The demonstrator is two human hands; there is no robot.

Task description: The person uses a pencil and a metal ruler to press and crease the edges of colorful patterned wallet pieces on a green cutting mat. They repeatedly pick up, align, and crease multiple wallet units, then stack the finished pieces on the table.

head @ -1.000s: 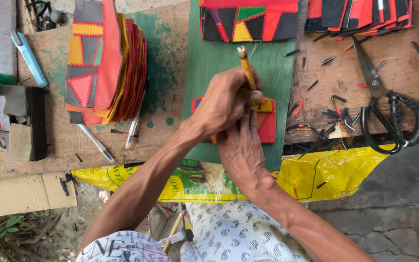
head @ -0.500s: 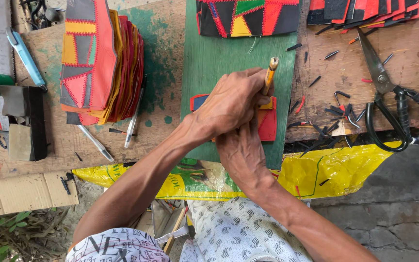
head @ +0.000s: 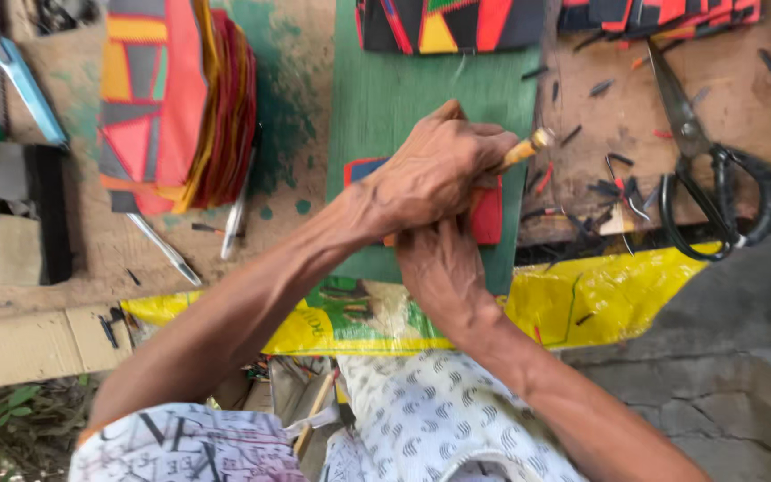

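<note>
Head view, looking down on the tabletop (head: 742, 116). I see the left hand (head: 435, 174) closed in a fist around a wooden-handled tool (head: 528, 147), whose pale butt end sticks out of the fist toward the right; its working end is hidden under the hand. The right hand (head: 439, 263) lies just below and touching the left, its fingers curled and pressed down on a small red and blue piece (head: 488, 214) that lies flat on a green mat (head: 385, 98); I cannot tell whether these fingers grip the piece or only pin it. The piece shows at the left and right of the hands and is otherwise covered.

Left of the mat stands a thick stack of coloured patchwork pieces (head: 171, 107), with two metal tools (head: 234, 214) lying beside its lower edge. A blue-handled tool (head: 24, 85) lies at the far left. More patchwork pieces (head: 448, 22) lie along the top edge of the mat. Black-handled scissors (head: 716, 178) rest well to the right of the hands, among scattered dark offcuts (head: 600, 192). A yellow plastic sheet (head: 600, 295) hangs over the near edge.
</note>
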